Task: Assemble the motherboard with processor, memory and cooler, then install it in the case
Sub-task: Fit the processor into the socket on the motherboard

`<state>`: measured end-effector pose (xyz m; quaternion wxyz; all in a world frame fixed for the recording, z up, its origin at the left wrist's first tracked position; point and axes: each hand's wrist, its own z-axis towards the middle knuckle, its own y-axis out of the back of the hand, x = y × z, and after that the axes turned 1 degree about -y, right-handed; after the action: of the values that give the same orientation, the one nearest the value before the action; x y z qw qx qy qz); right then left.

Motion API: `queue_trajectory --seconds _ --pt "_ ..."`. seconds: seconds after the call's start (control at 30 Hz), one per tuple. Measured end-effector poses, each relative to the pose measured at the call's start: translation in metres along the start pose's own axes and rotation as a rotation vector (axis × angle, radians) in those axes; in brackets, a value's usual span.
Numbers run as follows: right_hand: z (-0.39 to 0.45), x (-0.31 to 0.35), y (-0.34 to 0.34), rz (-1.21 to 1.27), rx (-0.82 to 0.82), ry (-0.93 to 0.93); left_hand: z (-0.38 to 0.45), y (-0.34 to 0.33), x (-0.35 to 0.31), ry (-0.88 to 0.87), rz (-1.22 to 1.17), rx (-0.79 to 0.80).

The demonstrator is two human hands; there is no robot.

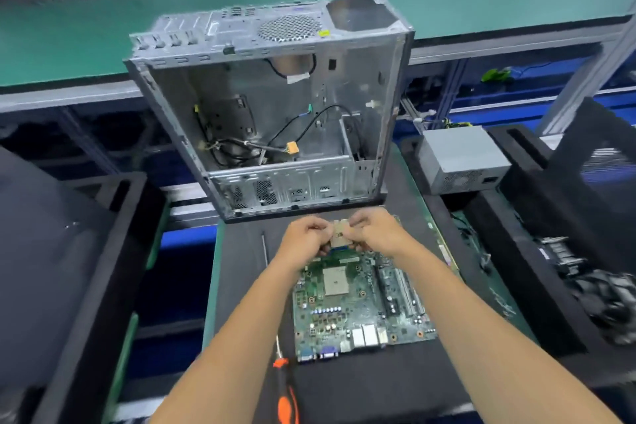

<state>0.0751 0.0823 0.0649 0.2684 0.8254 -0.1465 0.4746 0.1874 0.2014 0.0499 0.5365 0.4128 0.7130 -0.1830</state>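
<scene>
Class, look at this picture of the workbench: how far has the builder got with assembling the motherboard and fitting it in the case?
Early. Done: the motherboard lies flat on the mat, the case open behind it. In hand: the left hand and right hand pinch the processor above the board; its socket is still bare. Left: seating the processor, memory, cooler, then mounting the board in the case.

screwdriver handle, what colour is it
Orange and black, the screwdriver handle shows in the head view, bottom centre.

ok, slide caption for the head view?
Both hands hold the processor above the motherboard, its socket empty, before the open case.
</scene>
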Motion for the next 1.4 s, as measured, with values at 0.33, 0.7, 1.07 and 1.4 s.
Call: queue_trajectory --seconds 0.33,0.7,1.07,1.4 --pt "-0.004 -0.001 -0.022 0.100 0.054 -0.005 -0.008 0.030 0.018 0.030 -0.173 0.039" --pt "-0.008 -0.004 -0.017 0.131 0.054 0.040 -0.011 0.032 0.020 -0.010 -0.138 0.101" --pt "-0.010 -0.003 -0.012 0.104 0.018 0.149 -0.017 0.027 0.009 -0.110 -0.070 0.204" --pt "-0.012 -0.009 -0.015 0.328 0.191 0.013 -0.017 0.025 0.012 -0.099 -0.203 0.110"
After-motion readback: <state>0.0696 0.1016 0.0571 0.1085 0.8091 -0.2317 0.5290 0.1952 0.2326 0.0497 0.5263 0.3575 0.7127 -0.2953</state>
